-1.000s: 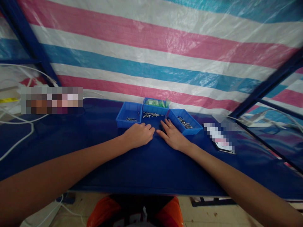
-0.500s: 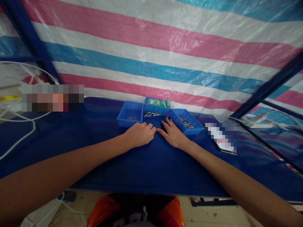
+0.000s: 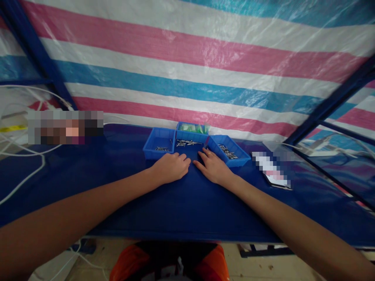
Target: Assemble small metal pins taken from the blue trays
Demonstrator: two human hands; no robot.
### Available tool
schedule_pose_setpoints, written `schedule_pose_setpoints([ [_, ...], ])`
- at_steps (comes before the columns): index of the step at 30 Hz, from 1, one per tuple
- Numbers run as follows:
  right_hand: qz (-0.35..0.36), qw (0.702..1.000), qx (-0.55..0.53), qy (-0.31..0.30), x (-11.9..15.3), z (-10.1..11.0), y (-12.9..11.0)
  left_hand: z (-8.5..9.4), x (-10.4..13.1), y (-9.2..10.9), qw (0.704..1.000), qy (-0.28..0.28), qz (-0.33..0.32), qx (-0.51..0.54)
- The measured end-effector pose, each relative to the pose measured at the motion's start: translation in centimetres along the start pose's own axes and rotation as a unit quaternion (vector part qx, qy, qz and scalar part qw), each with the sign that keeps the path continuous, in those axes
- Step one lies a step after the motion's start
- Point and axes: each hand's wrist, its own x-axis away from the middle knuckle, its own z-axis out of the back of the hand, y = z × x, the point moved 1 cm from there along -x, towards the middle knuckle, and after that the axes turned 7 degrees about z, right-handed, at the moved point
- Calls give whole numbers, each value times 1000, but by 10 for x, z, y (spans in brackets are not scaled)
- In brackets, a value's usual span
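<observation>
My left hand (image 3: 171, 168) rests on the blue table with its fingers curled under, just in front of the left blue bin (image 3: 155, 142). Whatever is inside those fingers, if anything, is hidden. Flat on the table lies my right hand (image 3: 213, 166), fingers spread and a ring on one, beside the right blue bin (image 3: 241, 156). Beyond both hands is a loose pile of slim silver metal pins (image 3: 187, 143). Similar pins (image 3: 161, 149) lie in the left bin, and a larger heap (image 3: 227, 151) fills part of the right one.
Behind the pile stands a third blue bin (image 3: 191, 136) with green and clear plastic packets (image 3: 191, 128). A phone-like device (image 3: 274, 173), blurred out, lies at right. White cables (image 3: 38, 169) run along the left. Striped sheeting (image 3: 175, 66) hangs behind the table (image 3: 181, 210).
The view has shifted slightly. A small gap between my hands has widened a little; both otherwise keep their poses, and the bins and pins look unchanged.
</observation>
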Motion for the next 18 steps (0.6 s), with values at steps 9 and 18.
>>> schedule_pose_setpoints([
  [9, 82, 996, 3, 39, 11, 14, -6, -2, 1, -1, 1000, 3, 1, 7],
  [18, 102, 994, -25, -11, 12, 16, 1, -1, 0, 0, 1000, -5, -6, 1],
])
